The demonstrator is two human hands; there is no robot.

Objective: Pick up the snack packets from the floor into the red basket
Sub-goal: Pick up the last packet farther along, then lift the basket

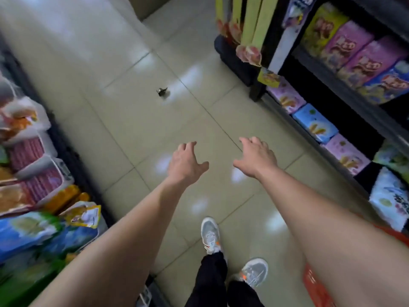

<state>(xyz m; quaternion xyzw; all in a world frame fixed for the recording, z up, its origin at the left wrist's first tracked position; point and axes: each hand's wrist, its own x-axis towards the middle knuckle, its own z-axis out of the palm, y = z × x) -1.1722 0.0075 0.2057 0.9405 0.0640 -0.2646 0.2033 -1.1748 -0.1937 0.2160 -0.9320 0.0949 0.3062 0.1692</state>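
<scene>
Both my arms reach forward over the tiled aisle floor (124, 111). My left hand (184, 163) is open with fingers spread and holds nothing. My right hand (256, 158) is likewise open and empty, a little to the right of it. The red basket (316, 284) shows only in part at the lower right, mostly hidden behind my right forearm. One small dark crumpled packet (162, 91) lies on the floor well ahead of both hands, apart from them. The view is blurred.
Shelves of snack packets line both sides: a left rack (33, 173) with orange, pink and blue bags, a dark right shelf unit (332, 89) with pink and blue packs. My two feet in grey shoes (210, 234) stand on the tiles below my arms.
</scene>
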